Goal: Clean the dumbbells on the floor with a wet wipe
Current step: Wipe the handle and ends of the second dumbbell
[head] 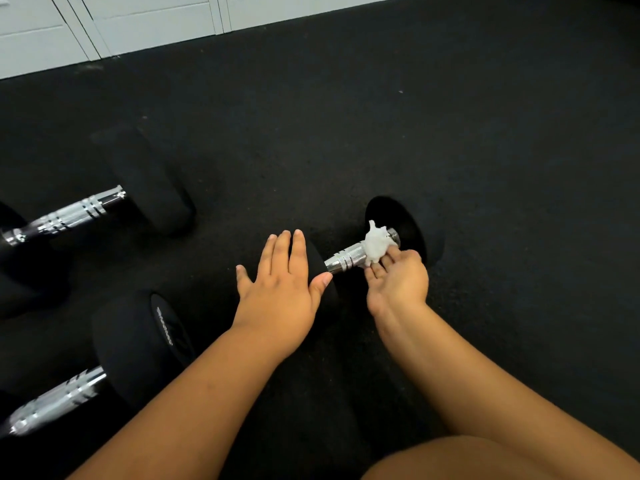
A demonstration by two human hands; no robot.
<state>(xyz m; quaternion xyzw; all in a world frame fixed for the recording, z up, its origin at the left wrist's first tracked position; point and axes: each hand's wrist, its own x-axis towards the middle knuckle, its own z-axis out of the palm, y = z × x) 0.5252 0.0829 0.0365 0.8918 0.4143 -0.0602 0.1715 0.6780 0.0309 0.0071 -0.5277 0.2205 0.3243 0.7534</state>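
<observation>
A small black dumbbell with a chrome handle (348, 259) lies on the floor in the middle. My left hand (280, 289) rests flat, fingers spread, on its near black head and hides most of that head. My right hand (398, 280) pinches a crumpled white wet wipe (375, 242) against the far end of the handle, close to the far head (401, 225). Two bigger dumbbells lie at the left: one further back (104, 206), one nearer (135, 341).
The floor (346, 116) is black rubber matting. White panelled cabinets or doors (104, 26) run along the top left. A bare knee (485, 459) shows at the bottom right.
</observation>
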